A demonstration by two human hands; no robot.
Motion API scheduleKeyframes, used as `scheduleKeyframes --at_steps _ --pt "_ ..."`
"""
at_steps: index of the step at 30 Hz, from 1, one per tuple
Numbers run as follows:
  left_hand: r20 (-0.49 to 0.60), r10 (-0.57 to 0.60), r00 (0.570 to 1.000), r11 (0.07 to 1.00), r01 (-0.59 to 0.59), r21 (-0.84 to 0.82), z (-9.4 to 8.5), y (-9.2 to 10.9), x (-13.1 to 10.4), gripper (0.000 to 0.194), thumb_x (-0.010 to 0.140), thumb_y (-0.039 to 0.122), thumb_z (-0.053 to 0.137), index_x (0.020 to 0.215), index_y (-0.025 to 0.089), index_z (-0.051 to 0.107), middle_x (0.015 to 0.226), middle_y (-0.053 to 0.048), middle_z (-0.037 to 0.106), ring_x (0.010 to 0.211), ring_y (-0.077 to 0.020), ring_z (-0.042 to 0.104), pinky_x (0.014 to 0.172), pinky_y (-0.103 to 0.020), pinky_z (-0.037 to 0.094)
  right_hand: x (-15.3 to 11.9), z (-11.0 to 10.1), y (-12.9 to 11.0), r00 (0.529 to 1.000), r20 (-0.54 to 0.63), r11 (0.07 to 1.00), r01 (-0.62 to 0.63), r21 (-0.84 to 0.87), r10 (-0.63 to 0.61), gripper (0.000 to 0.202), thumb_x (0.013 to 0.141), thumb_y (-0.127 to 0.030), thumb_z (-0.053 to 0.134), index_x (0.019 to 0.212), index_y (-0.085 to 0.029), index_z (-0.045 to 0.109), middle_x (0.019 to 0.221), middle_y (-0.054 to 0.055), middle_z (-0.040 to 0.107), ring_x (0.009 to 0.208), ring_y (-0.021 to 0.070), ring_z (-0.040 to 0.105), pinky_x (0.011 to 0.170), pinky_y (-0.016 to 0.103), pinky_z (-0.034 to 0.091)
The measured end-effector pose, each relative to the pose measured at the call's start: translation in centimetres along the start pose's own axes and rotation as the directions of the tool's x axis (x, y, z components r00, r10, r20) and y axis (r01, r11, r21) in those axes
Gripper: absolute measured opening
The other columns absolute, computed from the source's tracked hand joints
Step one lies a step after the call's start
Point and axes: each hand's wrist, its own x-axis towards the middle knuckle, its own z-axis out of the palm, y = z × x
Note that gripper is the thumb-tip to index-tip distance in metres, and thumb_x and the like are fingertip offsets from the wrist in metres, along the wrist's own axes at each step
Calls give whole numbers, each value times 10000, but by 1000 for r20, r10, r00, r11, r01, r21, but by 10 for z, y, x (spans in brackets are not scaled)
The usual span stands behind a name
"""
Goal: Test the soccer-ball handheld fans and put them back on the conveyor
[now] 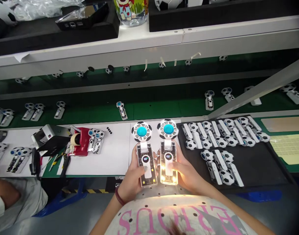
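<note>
My left hand point(133, 178) is wrapped round a small handheld fan point(146, 163) with a clear body, a lit display reading 100 and a football-patterned round head with a blue centre. Its thumb rests on the white middle strip. In my right hand point(185, 168) is a matching handheld fan point(168, 156), held upright beside the first; yellow lights glow in its body, and the thumb lies on its white strip. The two fans are apart, their heads pointing away from me over the white work mat point(120, 150).
A black tray point(259, 166) with several folded football-patterned fans stands on the right. Left are a red tape dispenser point(84, 142), more fans and a co-worker's arm point(4, 191). Beyond runs a green conveyor belt point(159, 109) with spaced fans, under a white shelf point(90, 54); a slanted grey post point(257, 88) crosses the right.
</note>
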Motion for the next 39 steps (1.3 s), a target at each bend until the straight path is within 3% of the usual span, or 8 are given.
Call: scheduleKeyframes --at_steps 6,11,17,24,39 --pt "5 -11 1000 1000 11 -19 2 0 0 608 722 156 578 1246 341 329 1022 -33 556 846 -204 583 758 -361 473 -1 2 -1 1000 -15 1000 -17 -3 17 853 722 -144 561 1367 -405 68 1192 31 541 1016 240 562 818 427 458" --pt "22 -14 1000 999 14 -29 1 -1 2 608 712 163 580 1237 339 330 1023 -36 554 839 -205 577 740 -355 473 -1 3 0 1000 -11 1000 9 3 -9 812 725 -161 569 1359 -399 120 1155 21 557 953 212 577 773 360 463" --pt "12 15 1000 1000 -14 -16 1 -4 1 582 730 125 534 1234 332 327 1016 -35 546 799 -184 565 674 -311 474 -1 2 1 1000 1 999 26 40 -26 775 732 -194 555 1355 -401 145 1138 11 557 967 217 562 799 367 449" --pt "17 9 1000 999 -8 -49 -2 -5 2 601 714 115 515 1236 323 303 998 -43 546 776 -195 566 647 -339 479 -1 6 0 1000 24 999 15 45 -16 749 746 -207 535 1352 -398 138 1104 22 560 921 224 573 773 391 456" --pt "-44 -36 998 997 33 -70 4 -2 5 562 657 266 618 1165 306 382 967 -40 569 727 -196 571 630 -337 460 1 1 2 998 -55 999 -13 -31 11 792 745 -197 579 1354 -425 126 1066 1 578 883 201 585 730 359 481"
